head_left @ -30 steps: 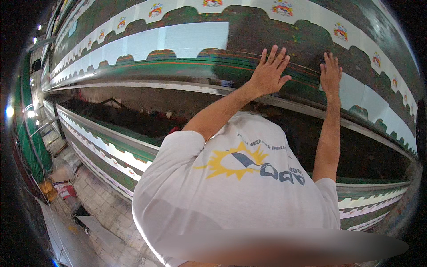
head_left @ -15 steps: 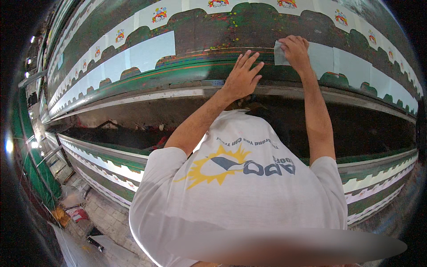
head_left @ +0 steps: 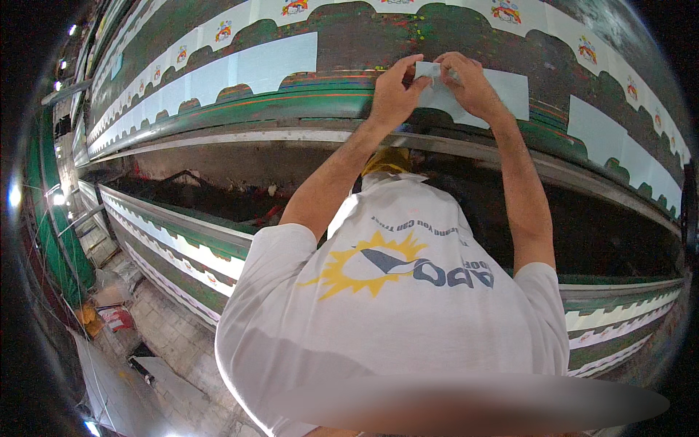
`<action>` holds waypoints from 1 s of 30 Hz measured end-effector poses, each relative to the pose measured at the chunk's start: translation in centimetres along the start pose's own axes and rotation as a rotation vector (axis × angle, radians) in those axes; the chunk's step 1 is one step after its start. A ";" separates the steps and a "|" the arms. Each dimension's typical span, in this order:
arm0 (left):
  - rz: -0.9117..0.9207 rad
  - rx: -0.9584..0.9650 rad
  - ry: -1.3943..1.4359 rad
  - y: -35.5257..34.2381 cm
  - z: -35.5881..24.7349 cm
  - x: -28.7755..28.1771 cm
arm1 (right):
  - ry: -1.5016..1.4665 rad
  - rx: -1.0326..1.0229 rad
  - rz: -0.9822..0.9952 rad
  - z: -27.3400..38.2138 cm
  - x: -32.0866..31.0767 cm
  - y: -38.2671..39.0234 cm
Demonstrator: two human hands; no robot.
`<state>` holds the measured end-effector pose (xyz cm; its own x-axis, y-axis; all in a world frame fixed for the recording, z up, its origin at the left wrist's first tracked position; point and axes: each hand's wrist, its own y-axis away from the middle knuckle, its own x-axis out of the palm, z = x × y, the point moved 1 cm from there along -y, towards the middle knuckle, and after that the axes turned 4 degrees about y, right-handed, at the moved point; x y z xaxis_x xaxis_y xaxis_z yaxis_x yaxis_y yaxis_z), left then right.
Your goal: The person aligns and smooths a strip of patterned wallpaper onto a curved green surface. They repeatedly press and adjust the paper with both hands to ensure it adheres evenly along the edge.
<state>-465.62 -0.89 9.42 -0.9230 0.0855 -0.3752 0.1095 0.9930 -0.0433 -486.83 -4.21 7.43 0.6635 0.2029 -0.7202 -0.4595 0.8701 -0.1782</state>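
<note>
the pale blue paper sheet (head_left: 466,98) is lying flat against the dark painted band of a long decorated panel, up at arm's reach, and its upper left corner is being worked loose or pressed there; which of the two cannot be told.

in the head view, the left hand (head_left: 393,91) is closing narrow on that corner, thumb and fingertips pinching the lifted edge. the right hand (head_left: 470,84) is meeting it from the other side, fingers curled over the same corner and also nipping the paper, so both hands are touching each other at one small spot. holding so close together is probably giving fine control of a thin edge on an upright surface.

both arms are stretching up past the white shirt (head_left: 393,306) with its sun print, since the sheet is sitting above shoulder height.

a second pale blue sheet (head_left: 277,62) is lying further left on the same band, well apart. below, a grey metal rail (head_left: 240,138) is running under the green stripe (head_left: 291,98), and a paved floor (head_left: 167,335) is showing far down at the left.
</note>
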 end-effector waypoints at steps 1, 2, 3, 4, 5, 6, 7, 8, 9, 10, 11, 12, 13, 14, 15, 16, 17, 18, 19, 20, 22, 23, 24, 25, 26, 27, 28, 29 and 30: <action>-0.033 0.063 -0.013 0.0 0.1 -0.8 | 0.090 -0.025 -0.004 -0.2 -0.2 0.0; -0.056 0.087 -0.054 0.0 0.5 -1.7 | 0.177 0.033 0.122 -0.9 -0.5 -0.1; -0.079 0.105 -0.083 0.2 1.0 -2.7 | 0.267 0.065 0.244 -1.8 -0.9 -0.3; -0.112 0.146 -0.096 0.5 1.5 -3.7 | 0.362 0.104 0.367 -2.6 -1.1 -0.2; -0.204 0.165 -0.059 0.5 2.3 -4.6 | 0.327 0.125 0.351 -3.2 -1.3 0.2; -0.254 0.137 -0.058 0.5 3.2 -6.0 | 0.326 0.144 0.325 -3.8 -1.3 0.3; -0.308 0.120 -0.045 0.5 4.3 -7.7 | 0.311 0.141 0.282 -4.2 -1.3 0.2; -0.355 0.062 -0.034 0.3 5.3 -9.2 | 0.323 0.208 0.288 -4.5 -1.2 0.1; -0.427 0.060 0.000 0.2 6.3 -10.4 | 0.288 0.150 0.233 -4.6 -1.0 -0.1; -0.493 0.016 0.030 0.0 7.2 -11.6 | 0.277 0.160 0.227 -4.5 -0.8 -0.3; -0.558 -0.028 0.059 -0.2 8.1 -12.6 | 0.265 0.170 0.221 -4.3 -0.4 -0.7; -0.569 -0.050 0.017 -0.7 9.0 -13.4 | 0.284 0.163 0.201 -4.0 0.3 -1.2; -0.578 -0.072 -0.025 -1.3 9.7 -14.1 | 0.302 0.156 0.182 -3.5 1.0 -1.9; -0.583 -0.129 -0.065 -1.6 10.4 -14.6 | 0.321 0.150 0.162 -3.1 1.5 -2.5; -0.592 -0.100 -0.006 -1.9 11.0 -15.2 | 0.204 0.174 0.122 -2.8 1.8 -3.1; -0.602 -0.086 -0.032 -2.3 11.5 -15.8 | 0.088 0.200 0.082 -2.6 2.0 -3.6; -0.611 -0.075 -0.059 -3.0 12.1 -16.3 | -0.024 0.262 0.055 -2.3 2.2 -3.9; -0.617 -0.084 -0.087 -3.5 12.7 -16.9 | -0.050 0.261 0.036 -2.0 2.4 -4.1; -0.589 -0.022 -0.134 -3.8 13.2 -17.5 | -0.069 0.294 0.027 -1.8 2.6 -4.2; -0.575 -0.030 -0.154 -4.2 13.7 -17.9 | -0.092 0.308 0.011 -1.7 2.6 -4.5; -0.543 -0.044 -0.192 -5.1 14.8 -18.4 | -0.097 0.338 0.018 -1.6 2.8 -4.9; -0.528 -0.066 -0.186 -5.6 15.4 -18.8 | -0.106 0.353 0.024 -1.7 2.9 -5.1; -0.512 -0.089 -0.179 -6.1 15.9 -19.0 | -0.098 0.340 0.026 -1.8 3.1 -5.3; -0.485 -0.165 -0.170 -6.4 16.5 -19.0 | -0.093 0.332 0.033 -1.9 3.2 -5.5; -0.489 -0.097 -0.180 -6.6 16.8 -19.0 | -0.085 0.348 0.046 -2.1 3.3 -5.7; -0.483 -0.084 -0.188 -6.8 17.1 -19.1 | -0.100 0.336 0.042 -2.3 3.4 -5.8; -0.477 -0.071 -0.196 -6.9 17.3 -19.0 | -0.112 0.348 0.044 -2.5 3.6 -5.9; -0.476 -0.072 -0.188 -7.0 17.5 -18.9 | -0.129 0.378 0.053 -2.6 3.8 -5.9; -0.474 -0.074 -0.181 -7.2 17.6 -18.9 | -0.120 0.361 0.042 -2.8 3.9 -6.0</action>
<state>-442.45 -11.10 0.51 -0.7858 -0.3844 -0.4846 -0.3379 0.9230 -0.1843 -483.12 -9.89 3.85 0.7228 0.2743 -0.6343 -0.2643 0.9578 0.1131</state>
